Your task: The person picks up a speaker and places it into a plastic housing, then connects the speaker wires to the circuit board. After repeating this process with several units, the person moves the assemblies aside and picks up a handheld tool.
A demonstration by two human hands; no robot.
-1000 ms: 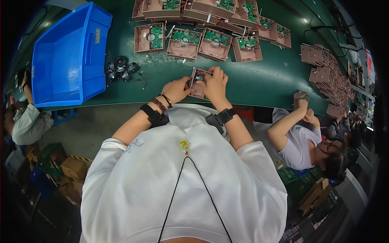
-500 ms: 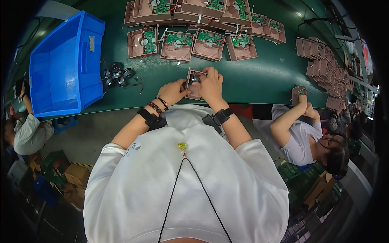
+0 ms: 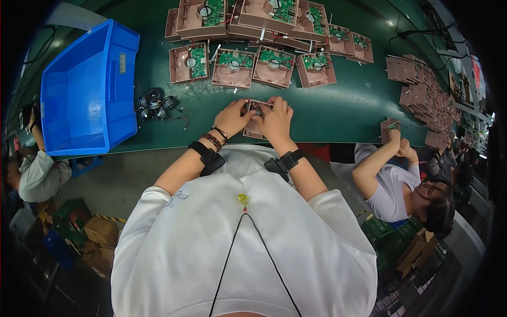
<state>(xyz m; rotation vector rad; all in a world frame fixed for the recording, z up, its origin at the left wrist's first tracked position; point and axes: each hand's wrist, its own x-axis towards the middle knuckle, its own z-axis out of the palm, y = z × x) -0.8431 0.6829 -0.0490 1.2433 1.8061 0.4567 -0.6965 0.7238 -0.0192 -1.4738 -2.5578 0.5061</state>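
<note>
A small pinkish-brown plastic case stands on the green table right in front of me, its open side up. Inside it sits a round dark speaker, partly covered by my fingers. My left hand is closed around the case's left wall near the far corner, its thumb reaching in toward the speaker. On the other side, my right hand grips the right wall with its fingers over the far corner, and its thumb presses inside by the speaker. The fingertips inside the case are partly hidden.
Loose speakers with wires lie to the left, beside a big blue bin. Several cases with green circuit boards stand along the far side, some stacked. More cases pile up at right, near a co-worker handling one.
My left hand has shifted up along the case's wall, and its thumb now reaches inside. My right hand's fingers have moved slightly at the far corner. The whole view has tilted a little.
</note>
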